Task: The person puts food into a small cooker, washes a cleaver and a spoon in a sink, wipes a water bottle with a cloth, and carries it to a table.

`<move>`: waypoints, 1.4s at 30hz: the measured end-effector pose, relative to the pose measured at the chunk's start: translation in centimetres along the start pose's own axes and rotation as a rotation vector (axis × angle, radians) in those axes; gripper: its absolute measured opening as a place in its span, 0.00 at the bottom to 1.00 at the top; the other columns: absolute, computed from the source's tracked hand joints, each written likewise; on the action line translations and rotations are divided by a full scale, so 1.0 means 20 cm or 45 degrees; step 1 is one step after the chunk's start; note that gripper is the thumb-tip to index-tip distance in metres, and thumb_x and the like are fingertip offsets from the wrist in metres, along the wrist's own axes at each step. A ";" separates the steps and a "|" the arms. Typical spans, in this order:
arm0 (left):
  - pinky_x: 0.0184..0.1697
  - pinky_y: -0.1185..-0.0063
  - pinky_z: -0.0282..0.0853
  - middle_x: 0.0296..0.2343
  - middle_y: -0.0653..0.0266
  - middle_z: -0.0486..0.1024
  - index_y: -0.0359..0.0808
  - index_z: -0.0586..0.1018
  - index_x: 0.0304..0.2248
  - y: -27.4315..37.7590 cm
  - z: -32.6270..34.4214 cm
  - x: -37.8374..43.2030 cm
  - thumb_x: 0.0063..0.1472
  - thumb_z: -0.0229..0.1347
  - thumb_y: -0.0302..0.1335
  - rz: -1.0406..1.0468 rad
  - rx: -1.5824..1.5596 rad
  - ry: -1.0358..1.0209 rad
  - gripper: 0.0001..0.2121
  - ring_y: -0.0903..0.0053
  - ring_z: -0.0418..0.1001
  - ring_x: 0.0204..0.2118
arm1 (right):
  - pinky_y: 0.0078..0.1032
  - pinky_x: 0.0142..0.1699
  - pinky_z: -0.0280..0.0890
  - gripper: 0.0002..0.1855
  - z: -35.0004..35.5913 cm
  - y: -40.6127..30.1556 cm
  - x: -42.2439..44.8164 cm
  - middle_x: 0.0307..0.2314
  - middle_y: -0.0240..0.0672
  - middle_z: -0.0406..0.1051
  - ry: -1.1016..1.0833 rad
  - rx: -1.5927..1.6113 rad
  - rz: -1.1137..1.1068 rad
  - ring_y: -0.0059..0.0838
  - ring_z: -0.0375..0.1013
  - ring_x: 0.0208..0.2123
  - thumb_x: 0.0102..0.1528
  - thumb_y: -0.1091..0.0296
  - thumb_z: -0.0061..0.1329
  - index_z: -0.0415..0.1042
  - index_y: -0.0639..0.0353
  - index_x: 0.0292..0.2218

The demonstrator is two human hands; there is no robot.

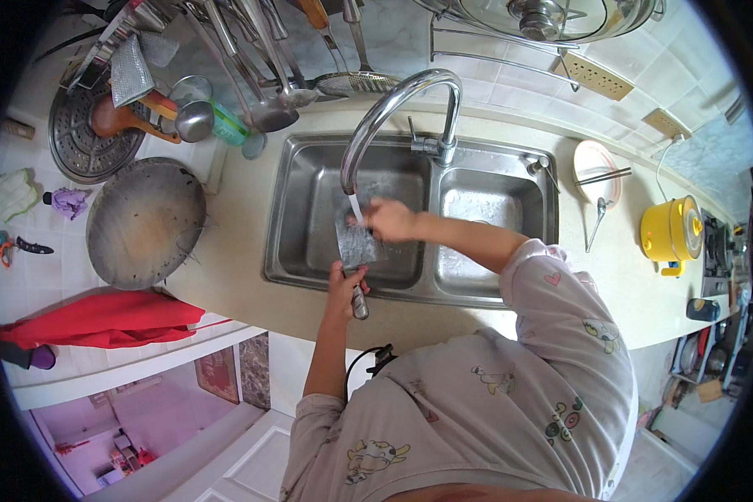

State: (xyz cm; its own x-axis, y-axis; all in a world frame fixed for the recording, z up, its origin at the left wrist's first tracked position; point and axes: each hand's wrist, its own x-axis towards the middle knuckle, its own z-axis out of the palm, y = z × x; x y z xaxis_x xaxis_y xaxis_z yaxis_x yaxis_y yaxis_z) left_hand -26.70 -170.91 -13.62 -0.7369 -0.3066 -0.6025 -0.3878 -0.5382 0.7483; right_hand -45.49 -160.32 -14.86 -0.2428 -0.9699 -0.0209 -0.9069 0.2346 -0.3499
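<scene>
A broad-bladed kitchen cleaver (pixel 357 250) is held over the left basin (pixel 304 241) of a stainless steel double sink. My left hand (pixel 341 285) grips its handle near the sink's front rim, with the blade pointing away from me. Over the blade's upper part is my right hand (pixel 391 219), blurred, its fingers at the blade surface; whether anything is in it cannot be made out. Water (pixel 355 206) runs from the arched chrome faucet (pixel 381 103) onto the blade beside those fingers. Part of the blade is hidden by the right hand and the faucet spout.
A wok (pixel 147 223) leans at the left of the counter. Ladles (pixel 275 114) and a skimmer (pixel 359 83) hang behind the sink. On the right are a plate (pixel 593 164) with chopsticks, a spoon (pixel 596 224) and a yellow electric pot (pixel 668 229). The right basin (pixel 508 210) is wet.
</scene>
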 end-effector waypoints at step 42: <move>0.24 0.81 0.70 0.31 0.60 0.72 0.39 0.62 0.34 0.14 0.04 -0.03 0.53 0.51 0.21 0.099 -0.195 -0.042 0.12 0.83 0.68 0.22 | 0.48 0.55 0.44 0.20 -0.33 0.68 0.35 0.50 0.47 0.53 0.352 -0.794 0.424 0.42 0.52 0.52 0.52 0.59 0.35 0.65 0.52 0.46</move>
State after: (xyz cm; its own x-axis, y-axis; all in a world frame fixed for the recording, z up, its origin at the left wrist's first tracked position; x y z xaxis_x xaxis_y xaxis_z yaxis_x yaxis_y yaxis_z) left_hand -27.78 -171.57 -10.91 -0.7802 -0.3274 -0.5331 -0.2418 -0.6281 0.7396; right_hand -61.73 -163.59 -13.65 -0.5406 -0.8089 0.2314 -0.7774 0.5854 0.2303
